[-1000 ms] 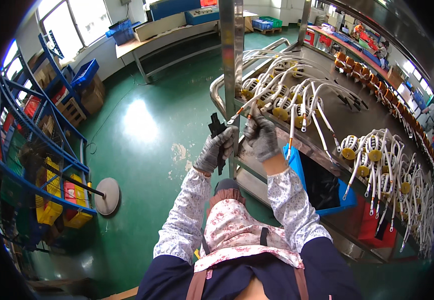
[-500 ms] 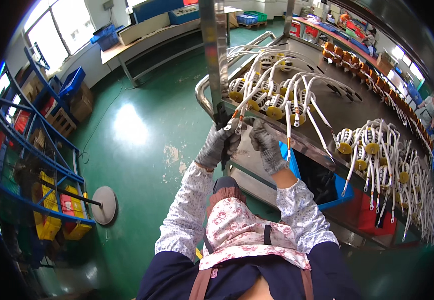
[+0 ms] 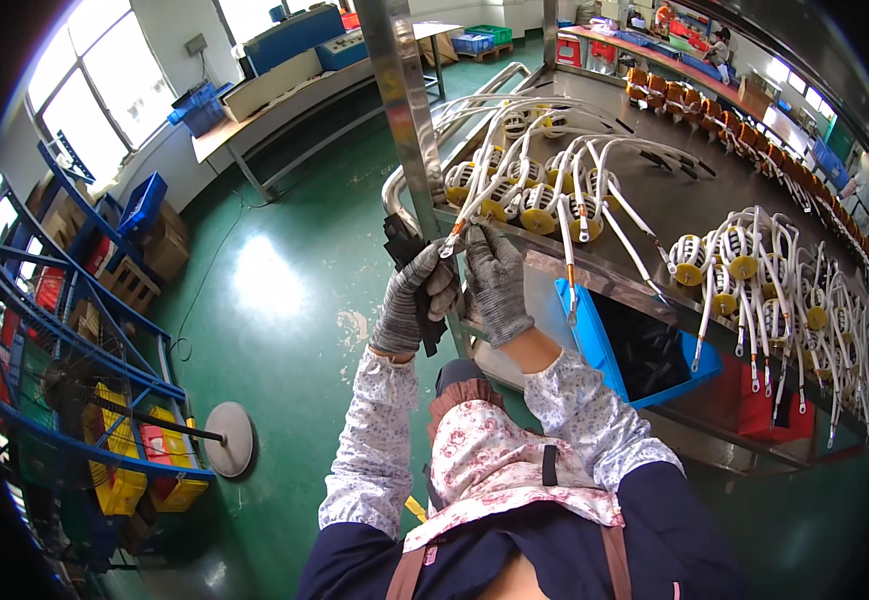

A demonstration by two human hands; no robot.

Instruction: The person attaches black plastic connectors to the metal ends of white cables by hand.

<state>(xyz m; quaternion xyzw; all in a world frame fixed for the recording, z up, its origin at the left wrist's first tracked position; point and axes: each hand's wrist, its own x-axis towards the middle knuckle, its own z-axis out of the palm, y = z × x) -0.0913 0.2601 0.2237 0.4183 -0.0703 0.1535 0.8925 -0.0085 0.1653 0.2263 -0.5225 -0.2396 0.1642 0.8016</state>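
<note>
The left hand [image 3: 412, 300] grips black strips [image 3: 403, 242]; the right hand [image 3: 498, 285], its hold too hidden to tell, is beside a white cable [image 3: 467, 209] overhanging a metal shelf [image 3: 675, 212]. Green floor [image 3: 300, 370] stretches left toward a workbench [image 3: 221, 139].

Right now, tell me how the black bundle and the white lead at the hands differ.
Colour: the black bundle is dark throughout; the white lead is pale, with an orange band near its metal ring end.
Shape: the bundle is short and fairly straight; the lead is long and curved.
Pose: the bundle is gripped in the left hand; the lead hangs over the table edge.
Both are slender.
</note>
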